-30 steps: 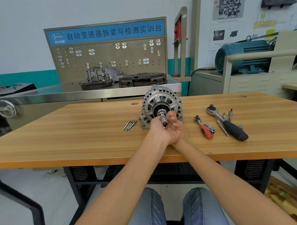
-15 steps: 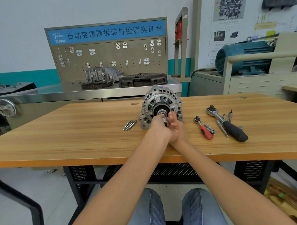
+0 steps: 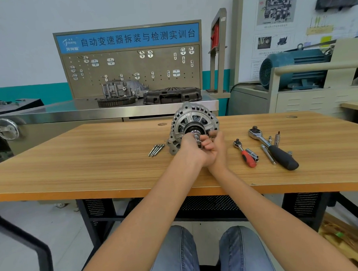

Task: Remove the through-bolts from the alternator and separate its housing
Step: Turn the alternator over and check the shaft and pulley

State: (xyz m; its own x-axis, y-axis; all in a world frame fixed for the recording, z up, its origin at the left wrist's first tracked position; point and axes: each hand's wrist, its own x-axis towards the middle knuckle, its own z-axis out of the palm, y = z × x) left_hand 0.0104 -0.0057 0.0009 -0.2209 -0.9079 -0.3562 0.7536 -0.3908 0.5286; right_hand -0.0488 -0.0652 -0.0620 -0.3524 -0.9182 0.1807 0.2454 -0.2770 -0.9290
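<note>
The silver alternator point(image 3: 193, 117) stands on edge at the middle of the wooden table point(image 3: 93, 158), its pulley-side shaft point(image 3: 195, 134) pointing at me. My left hand point(image 3: 187, 150) and right hand point(image 3: 216, 149) meet wrist to wrist in front of it. Both sets of fingers curl round the shaft and the lower front of the housing, hiding that part. Several long through-bolts point(image 3: 156, 150) lie loose together on the table just left of the alternator.
Right of the alternator lie a small red-handled ratchet point(image 3: 247, 156), a socket point(image 3: 253, 154), an extension bar point(image 3: 268, 154), a large black-handled ratchet point(image 3: 276, 150) and upright bits point(image 3: 277, 137). Behind the table are a steel bench point(image 3: 71, 112) with gearbox parts and a blue motor point(image 3: 293, 68).
My hands moved forward from cupping loosely under the shaft tip to closing their fingers round the shaft against the alternator's front. The alternator and bolts stayed in place.
</note>
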